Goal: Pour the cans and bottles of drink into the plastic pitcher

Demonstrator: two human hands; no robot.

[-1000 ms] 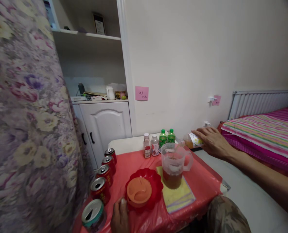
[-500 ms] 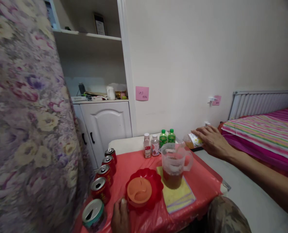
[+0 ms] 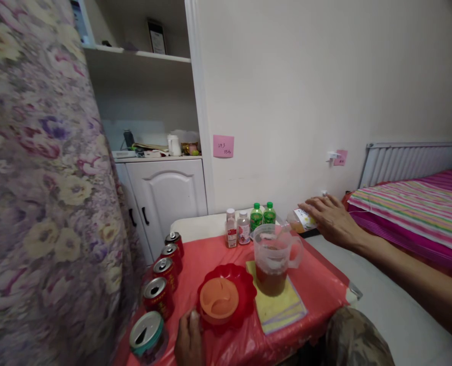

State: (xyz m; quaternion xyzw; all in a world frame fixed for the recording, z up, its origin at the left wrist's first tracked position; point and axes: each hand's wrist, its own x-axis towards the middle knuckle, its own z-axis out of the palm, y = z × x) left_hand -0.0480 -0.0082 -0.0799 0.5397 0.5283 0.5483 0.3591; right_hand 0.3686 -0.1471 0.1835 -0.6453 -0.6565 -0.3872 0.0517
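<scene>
My right hand (image 3: 330, 218) is wrapped round a clear bottle (image 3: 304, 219) with a white and yellow label and amber liquid inside. The bottle lies tilted to the left, its neck over the rim of a translucent pitcher (image 3: 272, 259). Brown liquid with some foam fills the lower part of the pitcher, which stands on a folded yellow cloth (image 3: 281, 310). My left hand (image 3: 189, 338) rests on the table's near side, fingers lying close together, beside a red scalloped plate (image 3: 246, 295). An orange divided bowl (image 3: 218, 299) sits in that plate.
Several opened cans (image 3: 157, 295) line the left side of the red-covered table (image 3: 199, 251). Two pink-labelled bottles (image 3: 237, 229) and two green-capped bottles (image 3: 263, 217) stand at the back. A floral curtain (image 3: 50, 193) hangs at left; a bed (image 3: 416, 203) is at right.
The bottle in my right hand has shifted very slightly, its neck still over the pitcher. My left hand has stayed in place.
</scene>
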